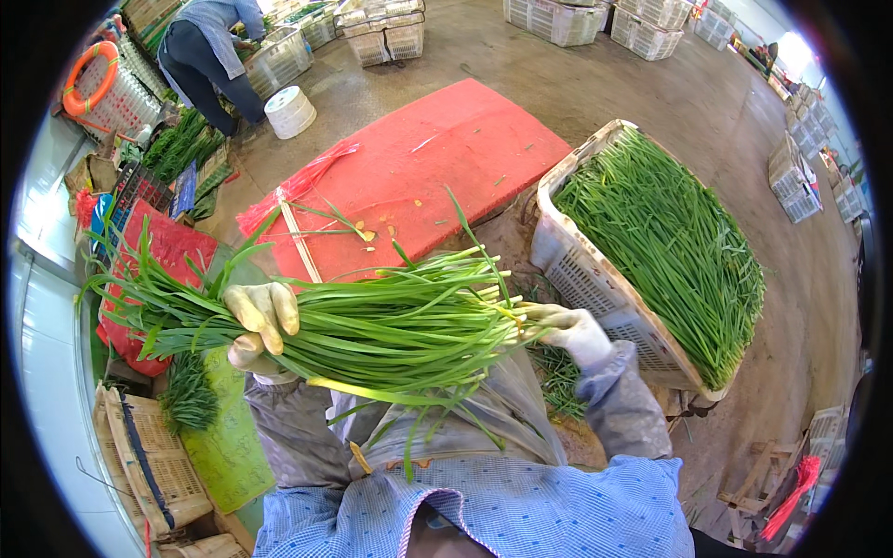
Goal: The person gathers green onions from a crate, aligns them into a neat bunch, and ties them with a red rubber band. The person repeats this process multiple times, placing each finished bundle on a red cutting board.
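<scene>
A large bunch of garlic chives point(391, 321) lies sideways before my body, above my lap. My left hand point(261, 328), in a stained pale glove, is closed around its leafy end, and the leaf tips fan out beyond it. At the cut ends, the fingers of my right hand point(568, 331), also gloved, pinch some stems beside a yellowed strand. One yellow leaf point(377, 392) hangs along the bunch's near edge. Just beyond the bunch is a low red board point(446, 160), bearing red plastic twine point(307, 183), pale ties point(298, 237) and plant scraps.
At right stands a white plastic crate point(593, 279) heaped with garlic chives point(663, 258). Loose greens point(558, 376) lie on the floor between it and my legs. A co-worker point(209, 56) bends over a crate point(279, 63) near an upturned white bucket point(290, 111). A crate point(150, 453) stands at lower left.
</scene>
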`<action>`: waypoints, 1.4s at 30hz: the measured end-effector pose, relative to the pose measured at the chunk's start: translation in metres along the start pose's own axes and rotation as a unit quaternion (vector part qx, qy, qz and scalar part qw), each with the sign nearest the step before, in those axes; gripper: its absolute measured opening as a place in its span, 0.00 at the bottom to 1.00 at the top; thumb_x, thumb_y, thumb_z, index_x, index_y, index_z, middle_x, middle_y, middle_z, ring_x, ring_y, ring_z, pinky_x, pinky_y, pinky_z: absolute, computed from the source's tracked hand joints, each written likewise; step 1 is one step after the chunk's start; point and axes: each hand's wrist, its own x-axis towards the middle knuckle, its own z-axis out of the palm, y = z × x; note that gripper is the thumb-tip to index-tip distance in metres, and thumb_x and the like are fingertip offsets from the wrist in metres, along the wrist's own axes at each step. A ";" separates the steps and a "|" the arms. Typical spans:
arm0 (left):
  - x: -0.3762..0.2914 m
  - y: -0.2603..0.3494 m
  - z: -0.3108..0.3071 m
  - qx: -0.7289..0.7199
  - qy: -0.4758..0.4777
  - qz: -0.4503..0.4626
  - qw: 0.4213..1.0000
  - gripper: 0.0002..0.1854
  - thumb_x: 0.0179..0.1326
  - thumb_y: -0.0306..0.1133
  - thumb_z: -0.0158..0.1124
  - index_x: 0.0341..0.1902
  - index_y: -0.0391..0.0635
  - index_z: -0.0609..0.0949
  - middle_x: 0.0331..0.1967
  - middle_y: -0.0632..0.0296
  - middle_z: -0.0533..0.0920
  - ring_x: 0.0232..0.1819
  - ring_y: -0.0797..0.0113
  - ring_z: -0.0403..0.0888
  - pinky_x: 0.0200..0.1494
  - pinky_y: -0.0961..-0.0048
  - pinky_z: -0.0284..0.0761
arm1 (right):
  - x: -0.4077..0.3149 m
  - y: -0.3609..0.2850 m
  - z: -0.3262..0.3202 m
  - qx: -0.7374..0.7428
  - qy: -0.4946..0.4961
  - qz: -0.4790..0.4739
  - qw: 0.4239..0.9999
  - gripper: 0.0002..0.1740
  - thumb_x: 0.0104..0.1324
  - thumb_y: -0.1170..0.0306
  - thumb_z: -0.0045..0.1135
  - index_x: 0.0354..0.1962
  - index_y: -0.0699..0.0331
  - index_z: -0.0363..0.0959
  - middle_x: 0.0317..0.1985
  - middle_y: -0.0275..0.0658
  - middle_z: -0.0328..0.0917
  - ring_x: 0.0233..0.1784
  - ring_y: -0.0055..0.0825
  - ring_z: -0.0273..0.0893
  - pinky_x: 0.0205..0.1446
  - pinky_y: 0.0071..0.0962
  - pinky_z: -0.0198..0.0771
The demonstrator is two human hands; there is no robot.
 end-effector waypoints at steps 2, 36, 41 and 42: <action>0.001 0.004 -0.005 -0.011 -0.005 0.012 1.000 0.10 0.58 0.33 0.66 0.38 0.43 0.77 0.15 0.66 0.78 0.23 0.71 0.70 0.30 0.77 0.70 | -0.017 0.010 -0.028 -0.001 0.057 0.148 0.987 0.15 0.62 0.68 0.60 0.44 0.69 0.80 0.56 0.46 0.74 0.60 0.34 0.71 0.64 0.34 0.65; 0.025 0.038 -0.025 -0.124 -0.279 -0.048 0.951 0.05 0.61 0.29 0.63 0.39 0.45 0.79 0.24 0.63 0.85 0.33 0.69 0.82 0.39 0.65 0.77 | -0.018 -0.001 -0.019 -0.693 -0.077 0.284 0.658 0.25 0.62 0.56 0.56 0.52 0.62 0.74 0.57 0.48 0.71 0.59 0.44 0.71 0.61 0.39 0.67; 0.034 0.014 -0.017 -0.176 -0.327 -0.096 0.924 0.02 0.64 0.28 0.59 0.38 0.45 0.78 0.27 0.60 0.86 0.33 0.68 0.83 0.37 0.62 0.76 | 0.061 -0.006 0.048 -0.061 -0.241 -0.043 0.968 0.36 0.61 0.69 0.61 0.65 0.65 0.58 0.64 0.45 0.65 0.67 0.31 0.62 0.70 0.33 0.58; 0.035 0.012 -0.015 -0.168 -0.330 -0.091 0.925 0.02 0.64 0.28 0.59 0.38 0.45 0.78 0.27 0.60 0.86 0.32 0.68 0.83 0.35 0.63 0.76 | 0.073 -0.001 0.068 0.172 -0.303 0.130 0.928 0.30 0.65 0.71 0.57 0.63 0.66 0.62 0.60 0.41 0.70 0.63 0.27 0.67 0.66 0.29 0.63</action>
